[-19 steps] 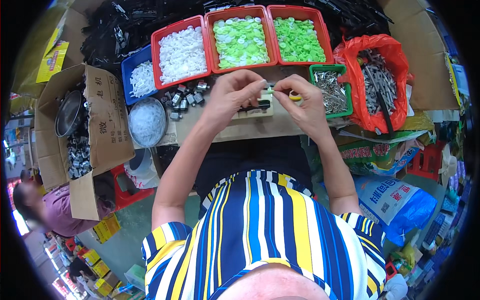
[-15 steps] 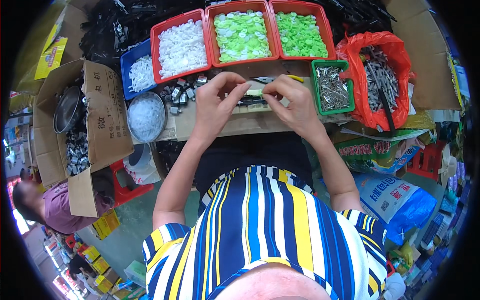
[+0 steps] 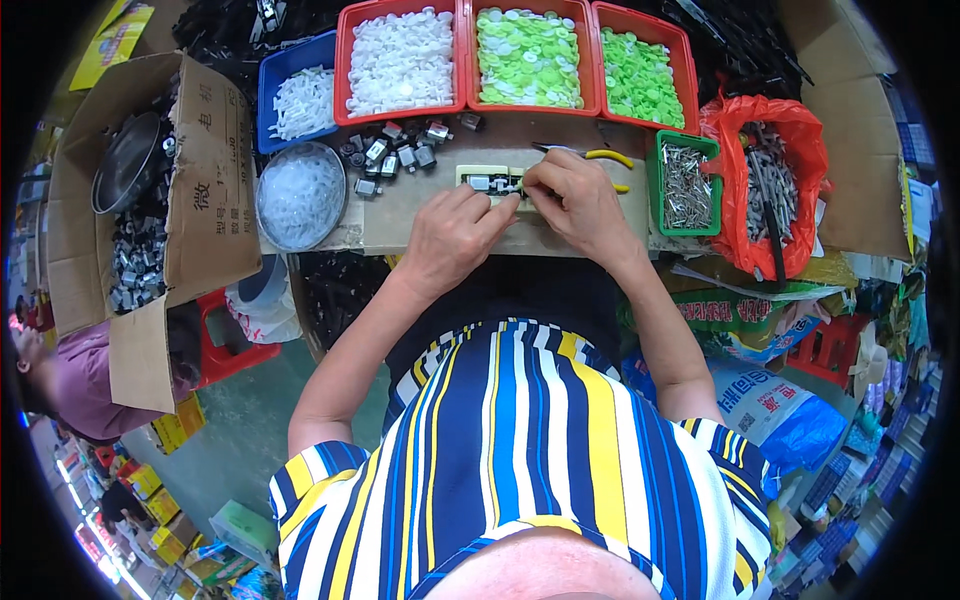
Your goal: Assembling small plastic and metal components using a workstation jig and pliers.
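With left hand [image 3: 455, 236] and right hand [image 3: 577, 205] nearly meeting at upper centre of the frame, fingers curled inward, bends to the right end of a cream fixture [image 3: 485, 170] on the counter [image 3: 392, 226], with a silver motor [image 3: 479, 184] lying in it just left of the fingertips. Cannot tell of anything pinched in either, with the tips partly hidden. Could knock the motor out of line by pressing unevenly there, or, by drawing the right hand back carelessly, snag the yellow-handled pliers [image 3: 609, 155] just beside its knuckles.
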Demonstrator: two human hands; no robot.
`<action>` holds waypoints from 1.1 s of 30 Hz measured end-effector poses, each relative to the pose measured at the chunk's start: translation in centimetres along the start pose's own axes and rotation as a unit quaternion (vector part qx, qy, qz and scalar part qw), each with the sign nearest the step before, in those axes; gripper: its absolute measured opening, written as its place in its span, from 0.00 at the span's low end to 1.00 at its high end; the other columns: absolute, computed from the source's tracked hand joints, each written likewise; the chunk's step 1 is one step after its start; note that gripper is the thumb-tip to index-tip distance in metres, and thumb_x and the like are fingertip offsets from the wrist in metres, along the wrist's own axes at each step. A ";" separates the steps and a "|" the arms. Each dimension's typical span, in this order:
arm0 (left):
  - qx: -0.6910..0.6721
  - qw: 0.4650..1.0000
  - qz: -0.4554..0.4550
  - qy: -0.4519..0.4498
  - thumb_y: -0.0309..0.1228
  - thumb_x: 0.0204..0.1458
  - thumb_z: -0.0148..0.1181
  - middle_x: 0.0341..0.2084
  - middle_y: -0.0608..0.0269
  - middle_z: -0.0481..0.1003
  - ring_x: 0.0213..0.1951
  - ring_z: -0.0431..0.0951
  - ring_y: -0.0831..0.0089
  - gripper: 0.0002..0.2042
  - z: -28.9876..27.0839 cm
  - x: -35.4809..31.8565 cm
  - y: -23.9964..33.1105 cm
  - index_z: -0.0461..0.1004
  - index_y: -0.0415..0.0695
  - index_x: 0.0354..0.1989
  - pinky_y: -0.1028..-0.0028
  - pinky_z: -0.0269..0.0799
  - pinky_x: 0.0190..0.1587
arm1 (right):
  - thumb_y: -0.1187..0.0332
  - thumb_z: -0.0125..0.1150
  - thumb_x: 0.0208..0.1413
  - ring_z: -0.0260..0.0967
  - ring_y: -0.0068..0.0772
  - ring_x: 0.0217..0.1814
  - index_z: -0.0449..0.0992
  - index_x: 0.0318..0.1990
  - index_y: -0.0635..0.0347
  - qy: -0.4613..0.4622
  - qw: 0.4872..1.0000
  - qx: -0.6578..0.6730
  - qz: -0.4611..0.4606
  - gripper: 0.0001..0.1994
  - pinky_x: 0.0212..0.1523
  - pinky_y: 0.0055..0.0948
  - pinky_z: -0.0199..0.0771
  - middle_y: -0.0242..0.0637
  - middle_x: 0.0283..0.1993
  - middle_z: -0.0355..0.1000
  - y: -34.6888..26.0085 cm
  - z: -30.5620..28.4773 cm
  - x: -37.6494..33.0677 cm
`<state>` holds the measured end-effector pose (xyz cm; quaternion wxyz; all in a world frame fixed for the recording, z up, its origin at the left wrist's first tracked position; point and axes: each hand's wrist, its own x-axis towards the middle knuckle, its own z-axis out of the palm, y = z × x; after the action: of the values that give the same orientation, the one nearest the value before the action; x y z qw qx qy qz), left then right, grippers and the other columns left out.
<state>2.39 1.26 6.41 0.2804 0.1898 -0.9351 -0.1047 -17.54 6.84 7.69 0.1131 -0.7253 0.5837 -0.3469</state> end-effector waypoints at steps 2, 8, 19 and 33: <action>0.008 1.000 0.009 -0.006 0.31 0.50 0.62 0.21 0.66 0.68 0.28 0.72 0.69 0.11 0.2 -0.2 -0.2 0.78 0.45 0.42 0.69 0.68 0.30 | 0.76 0.63 0.48 0.69 0.47 0.32 0.74 0.30 0.65 -0.014 1.000 0.017 0.003 0.04 0.32 0.41 0.67 0.42 0.29 0.69 0.0 0.0 0.0; 0.049 0.998 0.037 -0.022 0.28 0.47 0.58 0.21 0.68 0.68 0.29 0.72 0.71 0.15 0.5 0.1 -0.6 0.78 0.45 0.45 0.71 0.68 0.31 | 0.76 0.63 0.47 0.70 0.47 0.32 0.75 0.30 0.65 -0.030 0.999 -0.011 -0.001 0.04 0.32 0.41 0.68 0.43 0.29 0.69 0.0 0.0 0.5; 0.118 0.988 0.100 -0.031 0.28 0.47 0.56 0.23 0.66 0.68 0.30 0.70 0.70 0.18 0.5 -0.2 -0.6 0.77 0.42 0.49 0.71 0.65 0.30 | 0.75 0.65 0.46 0.70 0.48 0.34 0.77 0.35 0.65 -0.013 1.000 0.002 -0.020 0.08 0.33 0.42 0.69 0.43 0.30 0.68 0.0 0.2 -0.4; 0.259 0.941 0.201 -0.083 0.24 0.47 0.52 0.19 0.62 0.70 0.27 0.69 0.71 0.21 1.0 1.1 0.8 0.73 0.23 0.49 0.71 0.65 0.35 | 0.71 0.63 0.48 0.70 0.46 0.37 0.74 0.31 0.61 0.002 0.999 -0.049 -0.011 0.05 0.37 0.42 0.70 0.42 0.31 0.67 0.0 0.5 -0.8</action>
<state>0.79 1.61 6.38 0.1584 0.0549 -0.9685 0.1843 -17.25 7.46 7.05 0.0720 -0.7357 0.5922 -0.3209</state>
